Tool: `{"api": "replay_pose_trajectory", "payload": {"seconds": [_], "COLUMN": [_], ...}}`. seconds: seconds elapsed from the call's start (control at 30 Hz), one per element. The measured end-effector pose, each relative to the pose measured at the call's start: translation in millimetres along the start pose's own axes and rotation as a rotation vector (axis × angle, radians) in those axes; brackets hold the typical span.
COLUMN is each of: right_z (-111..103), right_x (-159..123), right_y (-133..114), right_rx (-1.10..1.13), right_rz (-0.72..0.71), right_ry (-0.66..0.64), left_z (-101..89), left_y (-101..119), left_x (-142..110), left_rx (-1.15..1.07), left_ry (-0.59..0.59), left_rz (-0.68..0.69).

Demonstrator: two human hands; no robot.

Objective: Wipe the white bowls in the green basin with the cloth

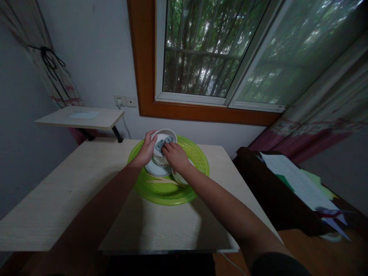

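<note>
My left hand (147, 148) grips the rim of a white bowl (171, 134), which is tilted toward me above a green plastic basket (201, 153). Inside the bowl, my right hand (176, 155) presses a grey-blue cloth (159, 145) with its fingers closed on it. Below the raised bowl sits another bowl (161, 161) with a patterned side, and a white plate (155, 169) lies under that. A further pale bowl (178, 177) is partly hidden behind my right wrist. Several wooden chopsticks (161, 180) lie across the front of the basket.
The basket stands on a pale wooden table (115, 214). A small raised shelf (83, 117) with a paper on it is at the left. To the right, a dark brown piece of furniture (267, 199) holds papers (299, 184). A window (212, 53) is behind.
</note>
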State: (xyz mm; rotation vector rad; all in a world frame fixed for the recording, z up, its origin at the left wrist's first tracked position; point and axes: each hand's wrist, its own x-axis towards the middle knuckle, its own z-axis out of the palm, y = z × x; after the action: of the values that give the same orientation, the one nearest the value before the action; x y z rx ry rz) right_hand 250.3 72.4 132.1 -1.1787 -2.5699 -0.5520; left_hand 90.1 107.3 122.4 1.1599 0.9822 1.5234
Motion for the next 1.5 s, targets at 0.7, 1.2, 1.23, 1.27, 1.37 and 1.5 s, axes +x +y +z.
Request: {"api": "replay_pose_trajectory", "payload": {"seconds": [0.7, 1.2, 1.23, 1.27, 1.37, 1.5], "right_z": [1.8, 29.6, 26.9, 23.7, 12.8, 1.0], "right_x": [-1.2, -2.5, -1.7, -0.8, 1.2, 1.3], "right_y": [5.1, 3.1, 2.3, 1.2, -2.5, -3.2], "right_rx": [0.033, 0.593, 0.54, 0.473, 0.243, 0.075], "right_rz": [-0.104, -0.232, -0.213, -0.187, -0.094, -0.058], "right_ry": [-0.047, 0.146, 0.129, 0.106, 0.04, 0.007], "left_z": [-6.3, -10.5, -11.0, -11.3, -10.6, -6.7], "left_y": [-0.7, -7.7, -8.9, -10.0, -12.9, -12.7], "left_x": [5.1, 6.2, 7.1, 8.0, 9.9, 9.2], "left_rx": [-0.108, 0.34, 0.34, 0.341, 0.299, 0.069], "left_ry": [0.024, 0.04, 0.047, 0.055, 0.072, 0.021], "left_rz": [-0.051, 0.193, 0.196, 0.195, 0.152, 0.047]}}
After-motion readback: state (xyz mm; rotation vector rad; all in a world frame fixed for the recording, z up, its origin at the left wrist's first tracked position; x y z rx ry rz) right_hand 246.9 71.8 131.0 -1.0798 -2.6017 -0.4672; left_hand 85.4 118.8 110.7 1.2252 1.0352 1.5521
